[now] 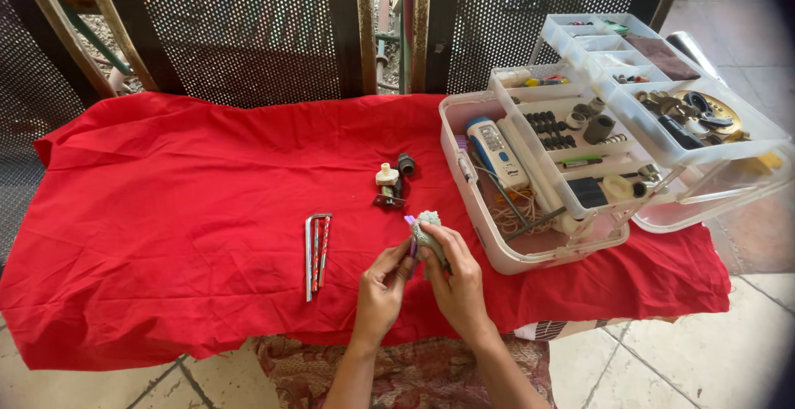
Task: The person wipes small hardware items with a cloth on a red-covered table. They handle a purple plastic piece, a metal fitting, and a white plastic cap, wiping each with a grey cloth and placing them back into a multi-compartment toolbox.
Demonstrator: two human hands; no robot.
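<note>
Head view: both hands meet just above the near edge of the worktop [166, 210], which is draped in a red cloth; the right hand [458, 281] is closed around a small grey-green lump [427, 228], fingers curled over its right side and thumb pressed against it; the left hand [385, 281] pinches a slim purple piece [411, 243] between thumb and forefinger, its tip touching the lump's left side; what the lump is made of is too small to tell.

Just left of the hands lies a set of thin metal rods [315, 252], one bent at the top and two with red striping, side by side on the cloth; beyond the hands, apart from them, sits a little cluster of fittings [392, 184], a cream one beside a dark cylinder; to the right stands an open white toolbox [464, 202] with its trays fanned out, holding a blue-and-white handheld meter [495, 151] and many small parts.

As a judgement, the work here looks best done with the right hand keeping the lump steady and close to the body, while the left guides the purple piece with short, light movements; holding both low over the cloth would let anything that slips land softly and stay in sight.
</note>
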